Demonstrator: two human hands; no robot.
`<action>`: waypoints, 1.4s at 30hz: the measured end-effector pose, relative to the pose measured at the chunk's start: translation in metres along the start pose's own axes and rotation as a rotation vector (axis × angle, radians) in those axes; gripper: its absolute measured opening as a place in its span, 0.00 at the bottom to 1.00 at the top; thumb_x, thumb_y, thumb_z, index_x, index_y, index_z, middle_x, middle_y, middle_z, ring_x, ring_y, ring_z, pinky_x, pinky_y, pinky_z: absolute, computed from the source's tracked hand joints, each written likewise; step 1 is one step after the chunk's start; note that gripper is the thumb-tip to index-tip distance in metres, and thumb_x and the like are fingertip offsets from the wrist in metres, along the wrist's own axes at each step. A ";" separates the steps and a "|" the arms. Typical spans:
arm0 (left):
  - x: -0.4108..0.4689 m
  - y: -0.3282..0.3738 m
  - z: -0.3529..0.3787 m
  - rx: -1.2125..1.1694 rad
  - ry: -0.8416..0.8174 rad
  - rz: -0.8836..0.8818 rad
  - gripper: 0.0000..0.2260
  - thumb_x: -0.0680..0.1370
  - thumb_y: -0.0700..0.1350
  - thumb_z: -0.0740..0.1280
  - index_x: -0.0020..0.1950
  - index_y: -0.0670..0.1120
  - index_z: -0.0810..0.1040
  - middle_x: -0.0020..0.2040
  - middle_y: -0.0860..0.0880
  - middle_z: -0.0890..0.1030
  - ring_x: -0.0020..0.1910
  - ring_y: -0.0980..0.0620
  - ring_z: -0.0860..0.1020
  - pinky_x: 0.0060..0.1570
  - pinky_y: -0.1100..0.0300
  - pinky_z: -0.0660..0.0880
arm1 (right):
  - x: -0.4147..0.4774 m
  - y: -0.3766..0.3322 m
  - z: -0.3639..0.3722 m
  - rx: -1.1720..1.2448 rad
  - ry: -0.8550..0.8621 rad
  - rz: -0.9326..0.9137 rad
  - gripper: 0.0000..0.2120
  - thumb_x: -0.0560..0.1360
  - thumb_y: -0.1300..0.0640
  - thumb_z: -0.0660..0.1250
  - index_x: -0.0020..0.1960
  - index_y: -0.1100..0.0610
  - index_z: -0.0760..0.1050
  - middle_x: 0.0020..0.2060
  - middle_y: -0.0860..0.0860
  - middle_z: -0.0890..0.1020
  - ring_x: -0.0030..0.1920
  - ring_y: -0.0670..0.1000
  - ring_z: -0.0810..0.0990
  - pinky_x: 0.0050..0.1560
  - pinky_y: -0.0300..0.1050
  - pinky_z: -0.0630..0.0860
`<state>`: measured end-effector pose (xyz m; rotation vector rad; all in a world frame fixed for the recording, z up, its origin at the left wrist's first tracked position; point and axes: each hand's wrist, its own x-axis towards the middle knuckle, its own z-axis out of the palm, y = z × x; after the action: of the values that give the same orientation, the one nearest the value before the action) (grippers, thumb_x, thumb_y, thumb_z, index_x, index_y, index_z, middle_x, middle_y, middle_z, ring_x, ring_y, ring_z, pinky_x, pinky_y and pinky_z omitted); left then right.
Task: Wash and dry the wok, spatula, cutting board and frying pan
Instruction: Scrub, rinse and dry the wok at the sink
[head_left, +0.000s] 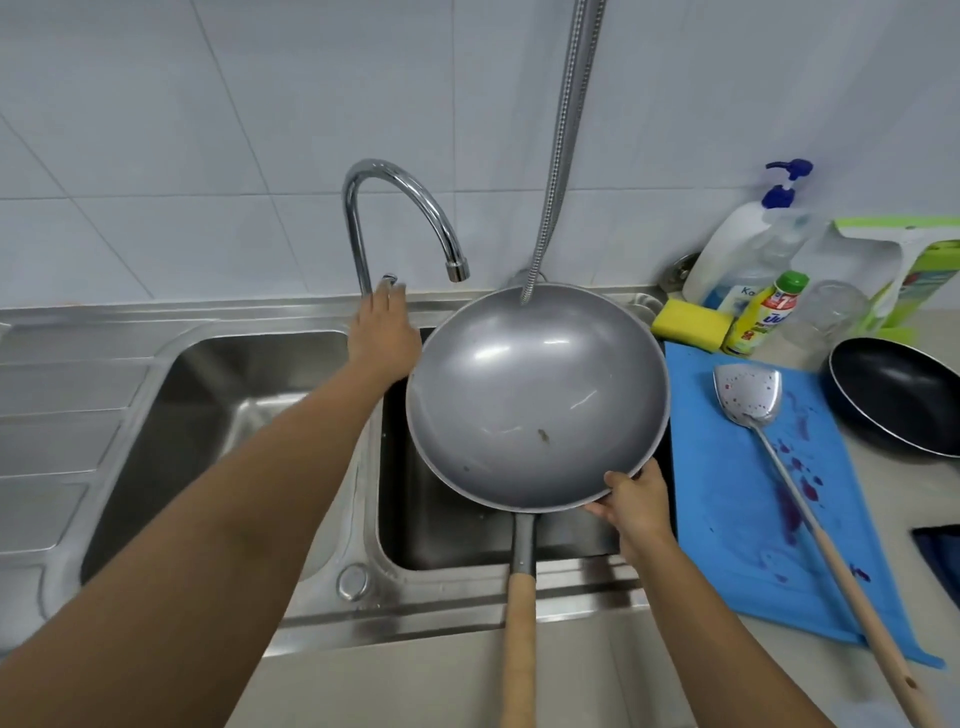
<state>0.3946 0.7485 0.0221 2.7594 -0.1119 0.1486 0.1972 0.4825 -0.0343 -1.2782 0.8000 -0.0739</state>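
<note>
Head view: task status is early, by judgement; no item shows signs of washing or drying.

1. Wok (535, 395): held tilted over the right basin of the sink (441, 525), at frame centre. A brown residue spot sits on its inner surface. Its wooden handle points to 6 o'clock and is not held.
2. Right hand (636, 501): pinches the wok rim at the wok's 5 o'clock, thumb on the inside, fingers underneath.
3. Left hand (384, 332): fingers stretched out, tips at the tap lever (389, 280), at 10 o'clock from the wok. Contact cannot be confirmed.
4. Faucet (400, 208): no water visible at the spout. Likely current step: turning the water on to rinse the wok.
5. Spatula (748, 389): lies on the cutting board (737, 525) at 3 o'clock from the wok, blade flecked red. The board carries purple stains.
6. Frying pan (893, 395): rests on the counter beyond the board, at 3 o'clock.
7. Sponge (685, 322) and detergent bottle (758, 312): at 2 o'clock, untouched.

Remaining: wash and dry all four items.
</note>
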 end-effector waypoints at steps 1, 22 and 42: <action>0.008 0.003 0.000 0.063 -0.007 0.006 0.28 0.78 0.41 0.59 0.78 0.41 0.56 0.78 0.41 0.55 0.75 0.40 0.56 0.74 0.46 0.55 | 0.001 0.000 0.002 0.002 -0.007 0.008 0.24 0.78 0.72 0.58 0.71 0.55 0.65 0.62 0.52 0.74 0.58 0.58 0.77 0.43 0.52 0.83; -0.063 -0.018 0.047 0.164 0.027 -0.044 0.32 0.74 0.40 0.62 0.78 0.41 0.57 0.78 0.41 0.57 0.75 0.41 0.58 0.73 0.44 0.56 | 0.006 0.007 0.003 0.044 -0.041 0.066 0.28 0.77 0.73 0.58 0.73 0.53 0.63 0.64 0.53 0.74 0.60 0.59 0.77 0.40 0.51 0.83; -0.101 0.057 0.149 0.272 -0.766 0.132 0.34 0.80 0.66 0.46 0.80 0.50 0.41 0.80 0.47 0.40 0.78 0.47 0.37 0.74 0.43 0.37 | 0.027 0.000 -0.021 -0.032 -0.131 0.137 0.26 0.78 0.70 0.58 0.73 0.53 0.64 0.64 0.54 0.76 0.58 0.59 0.78 0.35 0.46 0.82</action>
<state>0.3023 0.6464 -0.1075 2.9098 -0.5016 -0.9270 0.2052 0.4521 -0.0489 -1.2417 0.7757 0.1320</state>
